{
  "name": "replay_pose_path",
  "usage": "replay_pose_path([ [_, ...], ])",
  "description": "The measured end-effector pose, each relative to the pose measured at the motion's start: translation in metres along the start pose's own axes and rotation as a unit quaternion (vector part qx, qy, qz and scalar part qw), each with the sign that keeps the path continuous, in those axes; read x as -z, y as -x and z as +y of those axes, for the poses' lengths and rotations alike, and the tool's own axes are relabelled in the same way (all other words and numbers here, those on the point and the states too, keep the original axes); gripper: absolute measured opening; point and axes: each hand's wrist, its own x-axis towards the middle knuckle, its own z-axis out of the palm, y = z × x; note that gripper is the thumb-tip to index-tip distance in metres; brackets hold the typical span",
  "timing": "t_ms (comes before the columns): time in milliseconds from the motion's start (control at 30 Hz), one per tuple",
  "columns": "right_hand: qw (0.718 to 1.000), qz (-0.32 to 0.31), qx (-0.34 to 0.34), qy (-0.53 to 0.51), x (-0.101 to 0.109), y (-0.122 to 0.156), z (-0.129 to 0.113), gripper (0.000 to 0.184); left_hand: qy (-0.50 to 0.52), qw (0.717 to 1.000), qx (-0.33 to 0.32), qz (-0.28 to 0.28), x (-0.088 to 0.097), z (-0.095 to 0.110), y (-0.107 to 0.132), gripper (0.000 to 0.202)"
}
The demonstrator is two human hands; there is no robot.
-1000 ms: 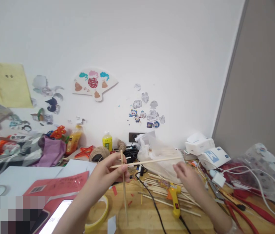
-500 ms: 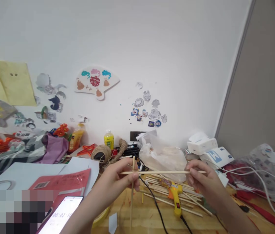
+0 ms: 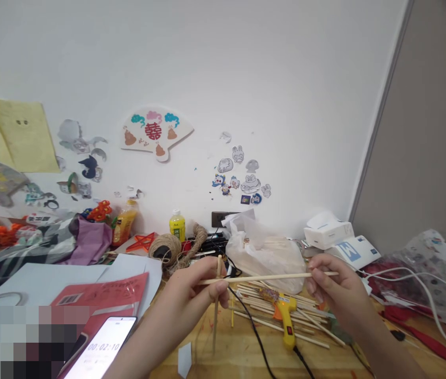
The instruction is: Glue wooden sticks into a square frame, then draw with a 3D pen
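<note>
Two thin wooden sticks cross each other above the table. My left hand (image 3: 206, 284) pinches them near the crossing, fingers closed. One wooden stick (image 3: 266, 278) runs sideways, its right end a little higher. The other, an upright wooden stick (image 3: 215, 326), points down toward the tabletop. My right hand (image 3: 327, 279) is closed on the sideways stick near its right end. Whether the two sticks are joined at the crossing I cannot tell, since my left fingers partly cover it. Below and between my hands lies a yellow glue gun (image 3: 287, 321).
Loose wooden sticks (image 3: 254, 302) lie around the glue gun, whose black cable (image 3: 252, 321) crosses the table. A lit phone (image 3: 102, 345) is beside my left forearm. Behind stand a twine ball (image 3: 166, 250), a yellow bottle (image 3: 177, 226), a plastic bag (image 3: 264, 258) and white boxes (image 3: 327, 235).
My right hand has shifted slightly up and to the right. The right end of the sideways stick has risen, so it now slants. My left hand keeps its pinch and has barely moved.
</note>
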Motion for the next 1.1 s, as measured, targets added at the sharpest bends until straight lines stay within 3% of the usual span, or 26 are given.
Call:
replay_pose_path([
  [233,1.000,0.006,0.018,0.009,0.002,0.003,0.000,0.029,-0.021,0.999,-0.008,0.028,-0.001,0.002,0.004,0.016],
  [433,0.999,-0.005,0.027,-0.031,0.003,0.002,-0.001,0.029,0.068,0.997,0.013,0.032,-0.004,0.006,0.002,0.013],
  [567,0.998,-0.002,0.043,-0.047,0.004,0.000,-0.002,0.030,0.134,0.990,0.046,0.030,-0.003,0.004,0.000,0.043],
  [767,0.996,-0.010,0.050,-0.071,0.007,-0.001,0.001,0.026,0.184,0.980,0.074,-0.003,0.000,0.002,-0.002,0.047],
  [933,0.994,-0.040,0.080,-0.063,0.011,-0.002,0.001,0.027,0.072,0.997,0.034,-0.009,0.003,0.005,-0.005,0.013],
  [1100,0.991,-0.075,0.103,-0.042,0.018,-0.001,0.001,0.025,-0.040,0.999,-0.024,0.020,0.005,0.007,-0.004,0.017],
])
